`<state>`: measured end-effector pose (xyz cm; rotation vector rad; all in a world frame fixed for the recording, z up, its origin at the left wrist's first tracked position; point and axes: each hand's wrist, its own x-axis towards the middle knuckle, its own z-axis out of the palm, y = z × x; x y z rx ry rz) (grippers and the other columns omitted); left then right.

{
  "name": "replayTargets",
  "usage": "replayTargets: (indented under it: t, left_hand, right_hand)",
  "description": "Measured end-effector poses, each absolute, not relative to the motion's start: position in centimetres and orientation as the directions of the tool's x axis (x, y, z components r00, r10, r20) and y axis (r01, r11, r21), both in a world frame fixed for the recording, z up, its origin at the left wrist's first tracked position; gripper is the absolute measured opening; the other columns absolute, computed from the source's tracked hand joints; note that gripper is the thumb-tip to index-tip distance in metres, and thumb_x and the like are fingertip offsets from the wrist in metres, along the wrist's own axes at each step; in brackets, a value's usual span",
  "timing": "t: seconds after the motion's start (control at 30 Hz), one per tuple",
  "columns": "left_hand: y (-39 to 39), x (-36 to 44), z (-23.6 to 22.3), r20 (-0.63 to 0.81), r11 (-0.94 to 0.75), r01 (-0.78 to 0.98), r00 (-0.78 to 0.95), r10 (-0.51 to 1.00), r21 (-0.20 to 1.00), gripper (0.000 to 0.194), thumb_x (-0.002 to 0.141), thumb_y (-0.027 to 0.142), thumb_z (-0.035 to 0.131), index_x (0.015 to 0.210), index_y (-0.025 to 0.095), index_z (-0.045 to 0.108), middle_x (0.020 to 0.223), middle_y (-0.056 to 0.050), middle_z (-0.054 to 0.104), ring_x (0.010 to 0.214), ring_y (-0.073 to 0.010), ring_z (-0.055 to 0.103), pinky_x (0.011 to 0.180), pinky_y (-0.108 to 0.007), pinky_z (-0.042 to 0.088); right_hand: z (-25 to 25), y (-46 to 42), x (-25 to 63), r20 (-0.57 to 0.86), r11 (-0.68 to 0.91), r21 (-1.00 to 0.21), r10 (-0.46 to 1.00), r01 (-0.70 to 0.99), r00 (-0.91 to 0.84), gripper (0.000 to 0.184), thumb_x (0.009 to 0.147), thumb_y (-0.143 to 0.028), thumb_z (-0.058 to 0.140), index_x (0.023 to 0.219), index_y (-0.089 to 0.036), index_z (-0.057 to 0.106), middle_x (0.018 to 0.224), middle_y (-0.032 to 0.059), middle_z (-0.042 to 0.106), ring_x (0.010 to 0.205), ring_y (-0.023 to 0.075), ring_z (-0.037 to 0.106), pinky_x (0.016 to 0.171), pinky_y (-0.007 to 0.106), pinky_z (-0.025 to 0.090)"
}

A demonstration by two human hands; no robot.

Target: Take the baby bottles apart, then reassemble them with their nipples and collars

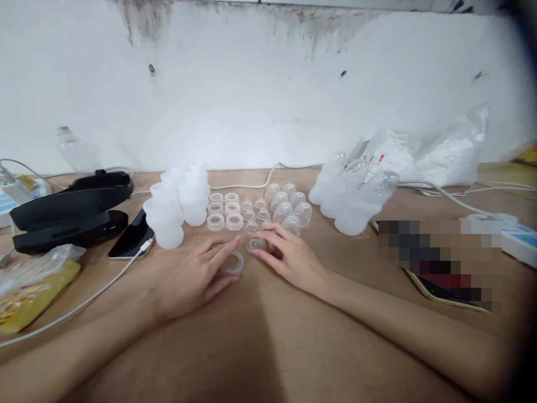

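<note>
My left hand (193, 276) lies on the brown table (260, 347) with its fingers curled round a clear plastic ring (233, 262). My right hand (287, 254) rests just to the right and pinches a small clear dome-shaped piece (257, 244) between thumb and fingers. Right behind both hands are rows of clear rings (225, 210), small clear nipples (253, 213) and clear domed caps (288, 207). A cluster of white frosted bottle bodies (177, 205) stands to the left of the rings.
Several clear bottles (352, 193) lie at the right, with plastic bags (436, 151) behind. A phone (133, 237) on a white cable, black cases (71, 210) and a yellow packet (29, 291) are at the left. A white wall (260, 89) backs the table.
</note>
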<state>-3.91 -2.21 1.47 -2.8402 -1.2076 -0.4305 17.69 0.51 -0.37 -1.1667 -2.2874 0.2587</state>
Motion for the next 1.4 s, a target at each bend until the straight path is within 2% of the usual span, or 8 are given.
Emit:
replayTargets:
  t: [0.1,0.2,0.4,0.67,0.8,0.97,1.2,1.4]
  left_hand:
    - [-2.2,-3.9,1.3,0.257,-0.715,0.691,0.676,0.691,0.106,0.043,0.084,0.031,0.043,0.124,0.016,0.038,0.109,-0.009,0.055,0.098,-0.0222,0.05,0.082,-0.037,0.045]
    - [-2.0,-4.1,0.8,0.316,-0.709,0.67,0.639,0.701,0.218,0.041,0.084,0.026,0.044,0.124,0.018,0.036,0.114,-0.007,0.052,0.102,-0.0211,0.048,0.086,-0.037,0.043]
    - [-1.1,-4.6,-0.5,0.29,-0.49,0.548,0.413,0.863,0.678,0.035,0.08,0.022,0.047,0.114,0.021,0.043,0.119,-0.006,0.043,0.1,-0.0176,0.054,0.085,-0.035,0.049]
    - [-0.8,-3.6,0.4,0.129,-0.282,0.321,0.424,0.896,0.904,0.033,0.076,0.018,0.054,0.106,0.02,0.04,0.115,-0.007,0.054,0.105,-0.0184,0.054,0.093,-0.043,0.041]
    - [-1.0,-2.6,0.4,0.174,-0.29,0.214,0.437,0.882,0.933,0.042,0.073,0.017,0.058,0.111,0.02,0.04,0.119,-0.006,0.051,0.109,-0.0181,0.05,0.095,-0.038,0.04]
    - [-1.4,-2.2,0.0,0.247,-0.399,0.263,0.464,0.85,0.879,0.036,0.075,0.018,0.058,0.109,0.019,0.045,0.11,-0.005,0.054,0.105,-0.0194,0.051,0.092,-0.038,0.042]
    - [-1.5,-2.1,0.1,0.226,-0.367,0.253,0.452,0.863,0.895,0.035,0.076,0.019,0.058,0.106,0.019,0.04,0.098,-0.003,0.057,0.093,-0.0166,0.056,0.084,-0.035,0.046]
    - [-1.6,-2.3,-0.2,0.209,-0.409,0.365,0.478,0.853,0.837,0.032,0.077,0.024,0.057,0.104,0.018,0.042,0.097,-0.004,0.056,0.09,-0.0174,0.056,0.08,-0.035,0.046]
  right_hand:
    - [-0.2,0.4,17.6,0.421,0.646,-0.418,0.761,0.639,-0.493,0.026,0.085,-0.029,0.044,0.108,-0.022,0.053,0.107,0.0036,0.056,0.084,0.0147,0.057,0.078,0.03,0.046]
    - [-0.2,0.5,17.6,0.438,0.664,-0.427,0.745,0.613,-0.503,0.027,0.086,-0.028,0.042,0.111,-0.024,0.051,0.106,0.0024,0.058,0.091,0.0153,0.056,0.081,0.031,0.046]
    - [-0.7,0.5,17.9,0.455,0.654,-0.401,0.75,0.642,-0.48,0.03,0.083,-0.024,0.046,0.113,-0.022,0.047,0.104,0.0051,0.057,0.083,0.0153,0.057,0.071,0.029,0.049]
    - [-0.8,0.4,17.6,0.608,0.714,-0.408,0.677,0.569,-0.414,0.027,0.083,-0.02,0.047,0.11,-0.02,0.049,0.09,0.0038,0.058,0.073,0.013,0.056,0.07,0.028,0.049]
    - [-0.6,-0.3,17.1,0.709,0.848,-0.25,0.49,0.468,-0.508,0.037,0.083,-0.011,0.043,0.119,-0.021,0.046,0.092,0.0054,0.051,0.079,0.0121,0.052,0.069,0.025,0.048]
    - [-0.6,-0.5,16.8,0.673,0.915,-0.08,0.342,0.396,-0.656,0.046,0.082,-0.006,0.037,0.126,-0.019,0.038,0.092,0.0076,0.05,0.083,0.0149,0.048,0.07,0.029,0.048]
    - [-0.4,-0.2,16.6,0.6,0.95,-0.05,0.275,0.308,-0.751,0.039,0.082,-0.009,0.039,0.12,-0.01,0.042,0.099,0.0117,0.054,0.092,0.0197,0.045,0.079,0.037,0.046]
    - [-0.4,-0.1,16.5,0.571,0.966,-0.058,0.24,0.253,-0.785,0.027,0.081,-0.009,0.043,0.105,-0.01,0.053,0.102,0.0089,0.058,0.095,0.0196,0.044,0.083,0.035,0.045]
